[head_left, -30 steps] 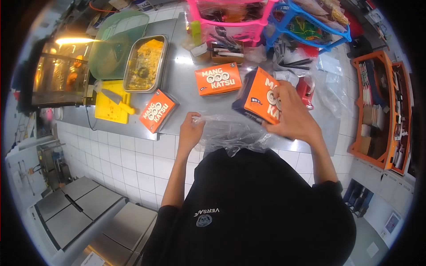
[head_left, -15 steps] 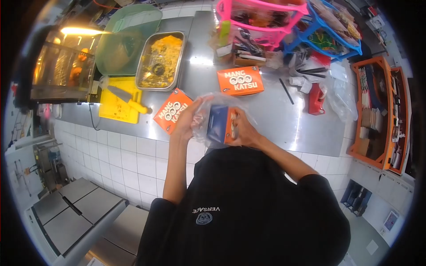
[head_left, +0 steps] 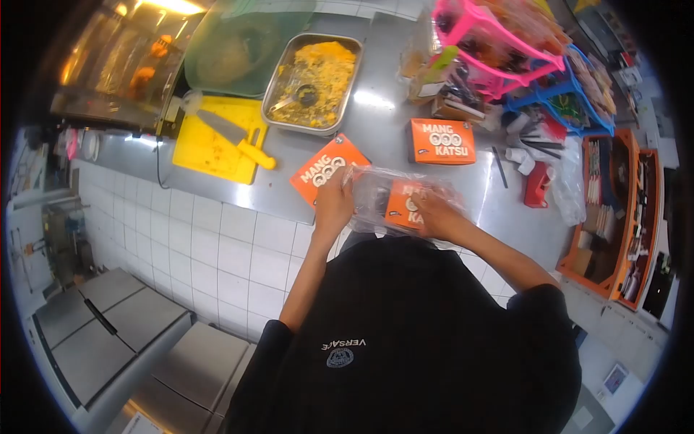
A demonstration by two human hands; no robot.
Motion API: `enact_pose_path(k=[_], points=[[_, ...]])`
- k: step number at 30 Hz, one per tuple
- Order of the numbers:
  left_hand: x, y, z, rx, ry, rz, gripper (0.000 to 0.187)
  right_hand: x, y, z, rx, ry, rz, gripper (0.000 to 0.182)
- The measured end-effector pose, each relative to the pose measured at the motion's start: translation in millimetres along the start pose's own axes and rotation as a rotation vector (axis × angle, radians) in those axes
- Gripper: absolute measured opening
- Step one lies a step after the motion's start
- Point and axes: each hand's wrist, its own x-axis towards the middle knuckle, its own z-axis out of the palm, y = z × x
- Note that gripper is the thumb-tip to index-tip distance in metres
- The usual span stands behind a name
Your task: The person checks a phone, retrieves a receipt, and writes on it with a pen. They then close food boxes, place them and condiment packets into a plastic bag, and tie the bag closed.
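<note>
My left hand [head_left: 334, 199] is closed on the left edge of a clear plastic bag [head_left: 370, 195]. Inside or behind the bag's film is an orange box [head_left: 397, 204] with white lettering, held by my right hand [head_left: 435, 211] at its right side. A second orange box [head_left: 318, 168] lies tilted on the steel table, just behind my left hand and partly hidden by it. Farther back, to the right, a third orange box [head_left: 443, 142] rests on the table.
A steel tray [head_left: 277, 119] of yellow food stands at the back left, beside a yellow cutting board [head_left: 206, 155] with a knife [head_left: 225, 129]. Pink basket [head_left: 499, 45], blue basket [head_left: 560, 98] and red tape dispenser [head_left: 537, 186] are at the right.
The held box now shows its orange lettered face instead of a dark side. The bag is stretched wider, with my right hand farther from my left. The whole view has shifted.
</note>
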Motion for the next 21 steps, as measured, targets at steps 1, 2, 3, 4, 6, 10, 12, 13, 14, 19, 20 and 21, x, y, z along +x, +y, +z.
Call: enact_pose_path(k=[1, 2, 3, 4, 6, 10, 12, 13, 14, 19, 20, 21], points=[[-8.8, -5.6, 0.9, 0.032, -0.009, -0.047, 0.032, -9.0, -10.0, -10.8, -0.087, -0.023, 0.041, 0.052], [-17.2, -10.9, 1.7, 0.064, -0.02, -0.094, 0.028, -13.3, -18.2, -24.5, -0.174, -0.036, 0.087, 0.047], [-25.4, -16.3, 2.6, 0.097, -0.033, -0.141, 0.026, -11.1, -40.9, -62.2, -0.204, -0.247, 0.104, 0.04], [-29.8, -7.8, 2.7, 0.085, -0.042, -0.187, 0.027, -5.5, -74.5, -116.6, -0.238, -0.46, 0.122, 0.034], [-35.4, 10.1, -5.8, 0.005, -0.174, -0.39, 0.042, 3.1, -105.4, -163.2, -0.24, -0.429, -0.022, 0.022], [-64.6, 5.0, 5.9, -0.129, -0.221, -0.275, 0.048, 122.2, -120.3, -113.7, 0.001, -0.181, -0.241, 0.044], [-72.1, 11.5, 7.5, -0.061, -0.204, -0.256, 0.047, 180.8, -105.6, -51.2, -0.215, 0.144, -0.531, 0.056], [-73.5, 17.6, 3.7, -0.084, -0.188, -0.307, 0.047, 198.1, -101.4, -34.4, -0.454, 0.181, -0.556, 0.06], [-73.3, 26.2, -1.8, -0.109, -0.175, -0.357, 0.047, 211.4, -96.1, -23.1, -0.362, 0.183, -0.563, 0.061], [-69.7, 29.7, 8.5, -0.534, -0.203, -0.615, 0.04, 180.2, -95.6, -60.4, -0.083, 0.083, -0.31, 0.064], [-70.4, 15.7, 16.9, -0.602, -0.28, -0.61, 0.042, 159.6, -96.3, -81.5, -0.023, 0.176, -0.322, 0.064], [-72.1, -3.9, 30.7, -0.71, -0.294, -0.632, 0.044, 132.5, -95.0, -104.8, 0.039, 0.274, -0.333, 0.064]])
